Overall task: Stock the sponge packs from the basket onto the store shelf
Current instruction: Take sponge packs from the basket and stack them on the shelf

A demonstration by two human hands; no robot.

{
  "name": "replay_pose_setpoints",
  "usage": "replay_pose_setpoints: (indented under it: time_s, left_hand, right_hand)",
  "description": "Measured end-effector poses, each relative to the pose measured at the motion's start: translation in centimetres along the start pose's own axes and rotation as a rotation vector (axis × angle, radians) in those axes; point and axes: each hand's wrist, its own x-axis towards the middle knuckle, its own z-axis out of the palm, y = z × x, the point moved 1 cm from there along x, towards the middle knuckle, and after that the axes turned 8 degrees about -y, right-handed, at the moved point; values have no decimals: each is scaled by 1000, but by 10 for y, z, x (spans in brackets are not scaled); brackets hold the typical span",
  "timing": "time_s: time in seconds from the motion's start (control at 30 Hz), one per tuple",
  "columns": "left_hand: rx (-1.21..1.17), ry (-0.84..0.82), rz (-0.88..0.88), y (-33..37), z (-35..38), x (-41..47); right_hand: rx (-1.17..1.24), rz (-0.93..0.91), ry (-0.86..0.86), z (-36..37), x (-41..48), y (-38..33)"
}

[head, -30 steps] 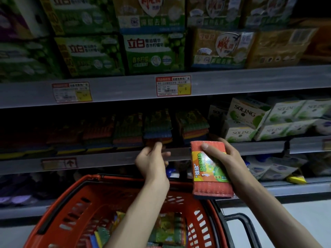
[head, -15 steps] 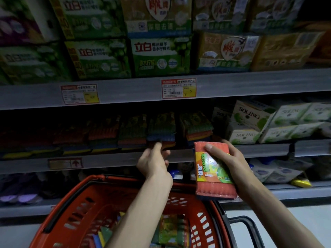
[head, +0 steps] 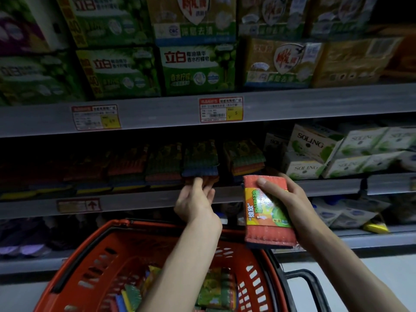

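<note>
Orange and ribbed, the sponge pack [head: 266, 210] is a flat rectangular block wrapped in a glossy yellow-green band. The right grip [head: 290, 199] holds it upright, thumb across its face and fingers curled behind. It is in front of the shelf [head: 135, 200] lip, above the basket's right rim. The left grip [head: 195, 203] is loose with nearly straight fingers. Its fingertips touch the lower front edge of the shelf stack [head: 200, 163] of textured sponge packs lying flat in the dim bay. Below, the red slotted plastic basket [head: 94, 244] holds the spare packs [head: 216, 287]. White SOLING cartons [head: 313, 143] sit to the right on the shelf.
</note>
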Motion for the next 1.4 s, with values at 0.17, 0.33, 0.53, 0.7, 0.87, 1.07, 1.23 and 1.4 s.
replay_pose_setpoints:
  time_s: [0.17, 0.33, 0.53, 0.7, 0.87, 1.07, 1.23, 1.4]
  left_hand:
    - [24, 3, 25, -3, -3, 2]
    - [139, -29, 67, -8, -12, -4]
    - [579, -350, 184, -26, -19, -20]
    - [777, -501, 283, -28, -12, -16]
    - [819, -561, 203, -28, -7, -10]
    - [884, -611, 159, -29, -7, -10]
    - [874, -628, 174, -25, -9, -12]
    - [854, -569, 193, -20, -12, -13]
  right_hand:
    - [0, 13, -12, 0, 1, -2]
    - [11, 26, -21, -3, 0, -3]
    - [15, 28, -27, -6, 2, -1]
    - [48, 44, -58, -6, 2, -4]
    - [65, 32, -97, -6, 1, -7]
    - [59, 13, -103, -7, 5, -6]
    - [45, 16, -130, -6, 6, -5]
    - [23, -1, -196, 1, 3, -8]
